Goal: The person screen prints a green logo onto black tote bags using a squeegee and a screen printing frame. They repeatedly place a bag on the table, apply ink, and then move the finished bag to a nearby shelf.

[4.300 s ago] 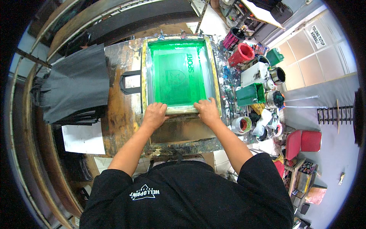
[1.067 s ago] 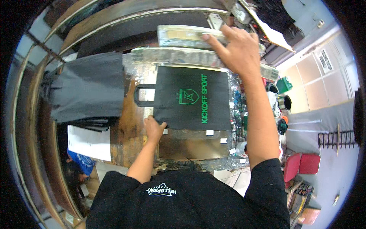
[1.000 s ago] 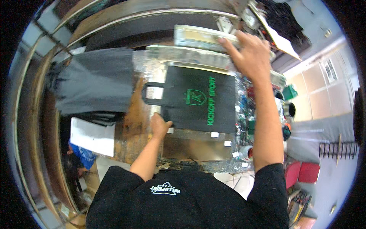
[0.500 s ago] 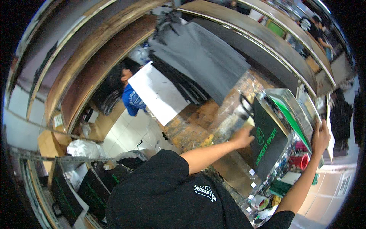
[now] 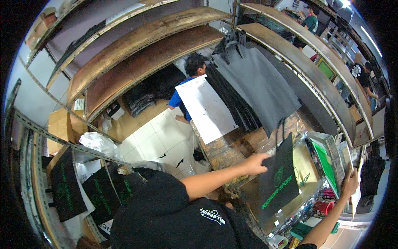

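Observation:
A black tote bag (image 5: pixel 277 182) with green print and a loop handle is tilted over the near part of the worktable. My left hand (image 5: pixel 255 164) is at its upper left edge, with the fingers closed there; their tips are slightly blurred. To the right, my right hand (image 5: pixel 352 182) grips the outer edge of a raised printing screen frame (image 5: pixel 327 155) with a green inner face. Between bag and frame, a yellowish board (image 5: pixel 309 164) shows, bearing dark lettering partly covered by the bag.
Several grey and black bags (image 5: pixel 263 79) lie on the worktable's far side beside a white sheet (image 5: pixel 207 110). A person in blue (image 5: pixel 176 99) is behind that sheet. Metal-framed shelves (image 5: pixel 145 39) surround the table. A red container (image 5: pixel 323 206) and tape roll (image 5: pixel 278 241) sit near my right arm.
The bag has come away leftward from the board together with my left hand, uncovering the lettering. My right hand stays on the raised frame. The whole view has shifted.

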The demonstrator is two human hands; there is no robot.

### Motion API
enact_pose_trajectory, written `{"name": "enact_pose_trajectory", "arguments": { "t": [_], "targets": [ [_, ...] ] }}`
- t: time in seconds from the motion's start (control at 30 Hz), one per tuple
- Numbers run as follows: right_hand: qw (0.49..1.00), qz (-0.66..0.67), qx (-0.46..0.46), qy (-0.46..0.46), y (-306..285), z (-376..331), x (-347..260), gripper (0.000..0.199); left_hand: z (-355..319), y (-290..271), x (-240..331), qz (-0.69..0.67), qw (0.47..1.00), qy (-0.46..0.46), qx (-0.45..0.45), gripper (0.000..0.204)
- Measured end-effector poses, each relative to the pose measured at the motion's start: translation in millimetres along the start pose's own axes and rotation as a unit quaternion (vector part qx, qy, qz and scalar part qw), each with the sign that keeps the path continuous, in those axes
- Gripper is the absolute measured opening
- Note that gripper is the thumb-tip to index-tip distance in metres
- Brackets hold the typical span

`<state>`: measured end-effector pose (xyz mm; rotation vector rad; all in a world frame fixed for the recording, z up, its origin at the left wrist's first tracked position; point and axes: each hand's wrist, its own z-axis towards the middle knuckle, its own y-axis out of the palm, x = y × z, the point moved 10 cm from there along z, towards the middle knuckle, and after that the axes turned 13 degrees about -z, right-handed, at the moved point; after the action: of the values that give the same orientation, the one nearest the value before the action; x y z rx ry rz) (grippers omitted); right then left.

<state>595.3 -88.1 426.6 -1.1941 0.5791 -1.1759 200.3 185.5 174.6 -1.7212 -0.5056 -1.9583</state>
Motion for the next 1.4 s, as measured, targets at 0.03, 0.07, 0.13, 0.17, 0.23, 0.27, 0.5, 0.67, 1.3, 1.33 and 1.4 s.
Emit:
{"name": "enact_pose_trajectory", "arguments": {
  "t": [0.03,0.07,0.13,0.17,0.23,0.27,0.5,0.67,1.3,1.33,1.4],
  "targets": [
    [1.0,0.003,0.004,0.002,-3.1,-3.3,-1.8,0.081,-5.8,-13.2,-16.1,0.016,0.999,-0.016,0.025,0.054],
    [0.999,0.031,0.033,-0.014,1.1,2.4,1.0,0.084,-16.0,-22.7,-31.8,0.017,0.998,-0.035,0.039,0.055],
    [0.991,0.032,0.12,-0.047,-1.0,2.9,0.2,0.079,-33.9,-30.9,-79.1,0.008,0.998,-0.048,0.05,0.056],
    [0.987,0.04,0.14,-0.068,-2.7,6.1,-0.7,0.076,-44.4,-31.2,-109.2,-0.003,0.998,-0.043,0.054,0.056],
    [0.987,0.042,0.135,-0.074,7.3,13.2,8.6,0.071,-72.4,-39.9,-135.5,0.083,0.987,-0.024,0.139,0.056],
    [0.981,0.042,0.175,-0.076,9.1,9.8,12.2,0.069,-82.2,-40.7,-149.5,0.064,0.984,-0.094,0.134,0.056],
    [0.993,0.015,0.085,-0.076,-23.8,-17.5,-29.5,0.069,-193.3,-65.0,-208.8,-0.044,0.876,-0.308,0.367,0.065],
    [0.992,0.015,0.097,-0.081,-33.6,-25.8,-22.2,0.07,-213.0,-19.8,-188.4,-0.221,0.801,-0.317,0.458,0.047],
    [0.992,0.026,0.081,-0.092,-35.9,-27.8,-25.0,0.074,-284.4,-26.4,-178.3,-0.101,0.77,-0.247,0.58,0.048],
    [0.992,0.026,0.084,-0.094,-34.2,-26.9,-25.2,0.075,-292.6,-34.0,-179.5,-0.105,0.753,-0.236,0.606,0.044],
    [0.991,0.016,0.087,-0.097,-32.7,-27.0,-24.3,0.075,-305.4,-48.7,-165.5,-0.09,0.726,-0.221,0.645,0.035]
  ]
}}
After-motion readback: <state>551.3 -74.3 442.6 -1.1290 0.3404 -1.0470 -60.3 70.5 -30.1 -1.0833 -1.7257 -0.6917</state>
